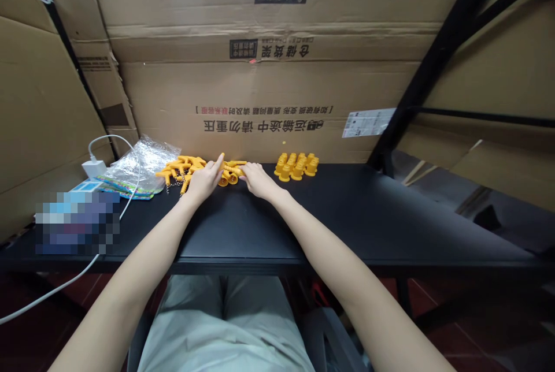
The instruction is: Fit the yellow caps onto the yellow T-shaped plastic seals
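My left hand (203, 180) is closed at the right edge of a pile of yellow T-handled corkscrews (171, 174) with metal spirals. A yellow handle end (222, 156) shows at its fingertips. Facing it, my right hand (259, 180) has its fingers pinched at a yellow piece (236, 170), which looks like part of a corkscrew. Between and below the fingertips lie round, hollow yellow sleeves (228, 179). The fingers partly hide these pieces. Further right, several yellow flanged sleeves (297, 167) stand upright in close rows.
On the left lie a clear plastic bag (145, 158), a white charger (93, 168) with a cable, and a blurred-out item (77, 222). A cardboard wall (260, 83) backs the black table (347, 216). A black metal post (416, 83) rises at the right.
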Demonstrator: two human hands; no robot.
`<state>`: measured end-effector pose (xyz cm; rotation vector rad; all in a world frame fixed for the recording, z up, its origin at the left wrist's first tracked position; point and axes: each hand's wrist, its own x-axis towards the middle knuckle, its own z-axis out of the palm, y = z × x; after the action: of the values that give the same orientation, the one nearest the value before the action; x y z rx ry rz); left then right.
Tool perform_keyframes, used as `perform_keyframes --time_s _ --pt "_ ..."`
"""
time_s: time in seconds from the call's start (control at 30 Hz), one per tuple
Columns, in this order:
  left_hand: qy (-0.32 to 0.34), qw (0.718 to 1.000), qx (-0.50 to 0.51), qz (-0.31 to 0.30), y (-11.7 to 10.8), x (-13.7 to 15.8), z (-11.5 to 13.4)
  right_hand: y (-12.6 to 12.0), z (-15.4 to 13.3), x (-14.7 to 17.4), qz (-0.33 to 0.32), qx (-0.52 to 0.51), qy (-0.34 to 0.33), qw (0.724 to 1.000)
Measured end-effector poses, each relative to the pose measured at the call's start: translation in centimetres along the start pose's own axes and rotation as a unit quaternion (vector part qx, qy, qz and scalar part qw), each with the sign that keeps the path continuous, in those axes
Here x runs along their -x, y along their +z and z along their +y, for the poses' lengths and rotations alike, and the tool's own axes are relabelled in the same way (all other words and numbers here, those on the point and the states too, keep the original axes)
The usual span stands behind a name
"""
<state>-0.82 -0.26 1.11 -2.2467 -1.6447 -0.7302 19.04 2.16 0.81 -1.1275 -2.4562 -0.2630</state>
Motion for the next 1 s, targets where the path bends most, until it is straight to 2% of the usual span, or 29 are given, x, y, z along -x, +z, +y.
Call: perform_keyframes --time_s 0.2,0.33,0.43,0.5,0.63,0.83,1.0 --pt "0.025 1.0 0.007 -0.006 0.8 -0.2 -0.5 -0.3 -0.2 0.0 -0.001 0.018 0.016 1.0" --pt "0.032 0.999 0.024 0.017 1.2 -0.4 -0.7 -0.5 -0.6 0.0 0.019 0.049 0.022 0.998" --pt "0.023 0.998 0.046 0.027 1.6 -0.5 -0.6 -0.5 -0.8 0.0 0.018 0.073 0.021 0.997" --pt "-0.001 0.998 0.061 0.006 1.7 -0.6 -0.4 -0.5 -0.9 -0.1 0.014 0.088 0.017 0.996" --pt "-0.049 0.994 0.088 -0.041 1.5 -0.6 0.1 -0.6 -1.0 -0.2 0.034 0.117 0.015 0.992" --pt "-0.035 0.994 0.099 -0.021 0.8 -0.4 0.3 -0.5 -0.8 -0.1 0.03 0.101 0.011 0.994" --pt "-0.037 0.998 0.05 -0.028 0.0 -0.2 0.5 -0.2 -1.1 0.0 0.004 0.072 0.006 0.997"
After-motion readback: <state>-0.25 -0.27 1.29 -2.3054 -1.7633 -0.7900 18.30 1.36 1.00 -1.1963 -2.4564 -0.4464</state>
